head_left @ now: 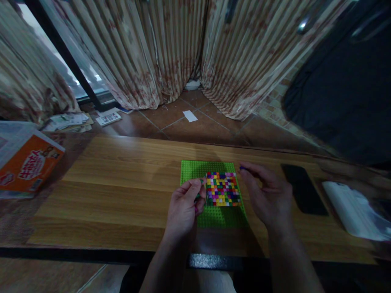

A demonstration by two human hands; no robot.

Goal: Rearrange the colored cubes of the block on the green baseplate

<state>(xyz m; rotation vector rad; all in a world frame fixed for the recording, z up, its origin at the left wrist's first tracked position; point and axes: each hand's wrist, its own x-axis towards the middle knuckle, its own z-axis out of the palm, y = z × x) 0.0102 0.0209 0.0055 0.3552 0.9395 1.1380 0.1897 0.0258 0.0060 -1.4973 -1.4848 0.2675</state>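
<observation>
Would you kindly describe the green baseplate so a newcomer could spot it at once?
Start from the wooden table, near its middle, at the person's left hand. The green baseplate lies flat there, partly hidden by that hand, bearing a patch of multicoloured bricks. Its bright, studded surface sets it apart from the plain dark slab farther right.

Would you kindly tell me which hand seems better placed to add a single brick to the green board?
Probably the right hand: it holds a small blue brick near the green board, while the left hand seems to hold several other bricks.
</observation>
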